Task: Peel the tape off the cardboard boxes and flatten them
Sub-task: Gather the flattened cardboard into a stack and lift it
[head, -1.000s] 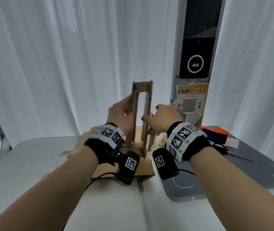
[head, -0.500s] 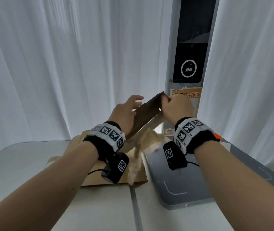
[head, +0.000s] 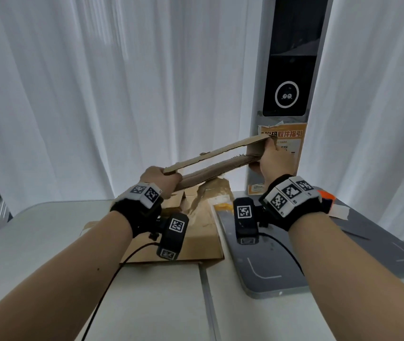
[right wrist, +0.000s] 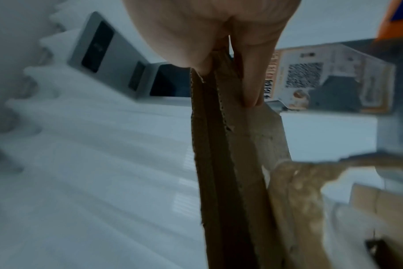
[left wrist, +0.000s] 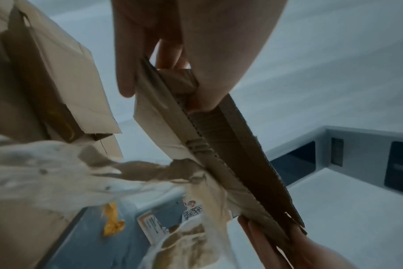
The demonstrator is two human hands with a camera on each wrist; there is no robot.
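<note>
Above the table: two bare hands hold a collapsed cardboard box in the air, slanting up from near left to far right.
Curtains (head: 97,94): white, hanging across the far side of the scene.
Table (head: 36,242): pale, running across the near half of the scene.
Kiosk (head: 289,70): tall grey column at far right with a dark screen and an orange notice low on its front.
Grey mat (head: 343,262): lying on the right half of the table, below the right wrist.
Flattened cardboard (head: 196,247): lying on the table beneath the left wrist, just left of the grey mat.
Cardboard box (head: 220,161): squashed nearly flat, its two long panels close together, held clear of the table and above the flattened cardboard.
Peeled tape (head: 208,193): crumpled, translucent brown, hanging from the underside of the box toward the table.
Left hand (head: 161,179): pinching the box's lower, near-left end, fingers on one face and thumb on the other in the left wrist view.
Right hand (head: 273,159): pinching the box's raised, far-right end, thumb and fingers pressed on opposite faces in the right wrist view.
Yellow scrap (left wrist: 113,222): lying on the grey mat below the tape.
</note>
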